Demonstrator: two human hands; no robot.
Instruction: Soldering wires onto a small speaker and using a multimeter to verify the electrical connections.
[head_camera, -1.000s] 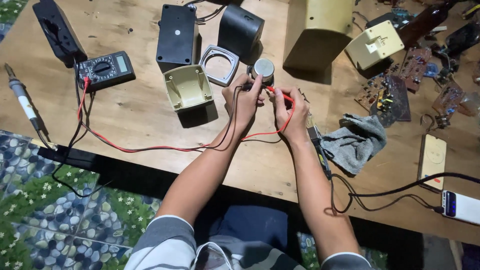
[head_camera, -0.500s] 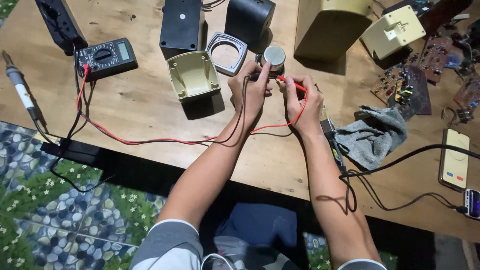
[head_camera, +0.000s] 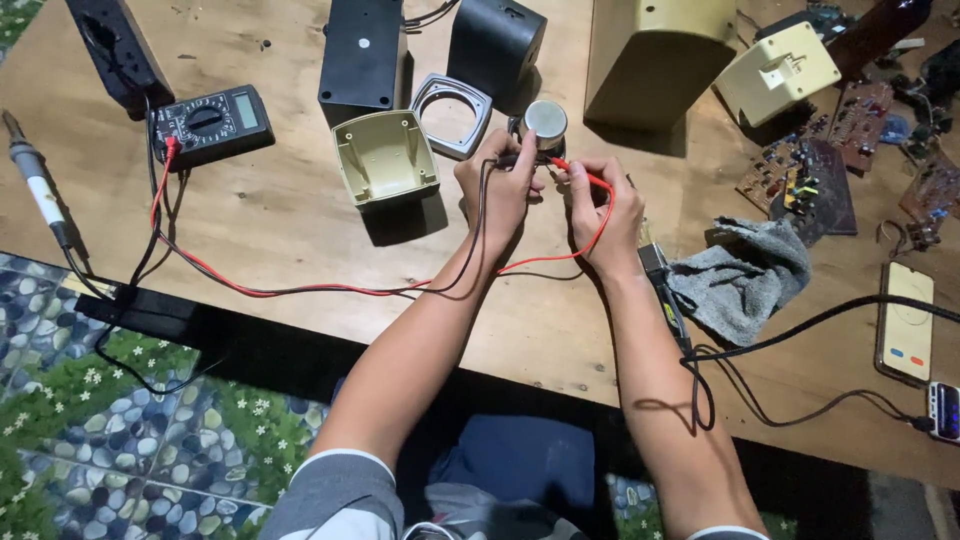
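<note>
**Probing a small round speaker driver**

Left hand (head_camera: 500, 190) is pinching the black probe lead (head_camera: 478, 240) against the small round metal-backed speaker driver (head_camera: 543, 124), which is sitting on the wooden table (head_camera: 280, 210) between the grey square bezel (head_camera: 450, 112) and both hands. Right hand (head_camera: 600, 205) is gripping the red probe (head_camera: 570, 168), fingers closed narrowly around it, tip touching the driver's side. Leads are running to the multimeter (head_camera: 212, 122). Judgement: driver is probably dense at the magnet but fragile at cone and terminals; best held by the metal rim.

Probe tips hidden behind fingers (head_camera: 522, 165); soldering iron (head_camera: 30, 175) cut off.
</note>
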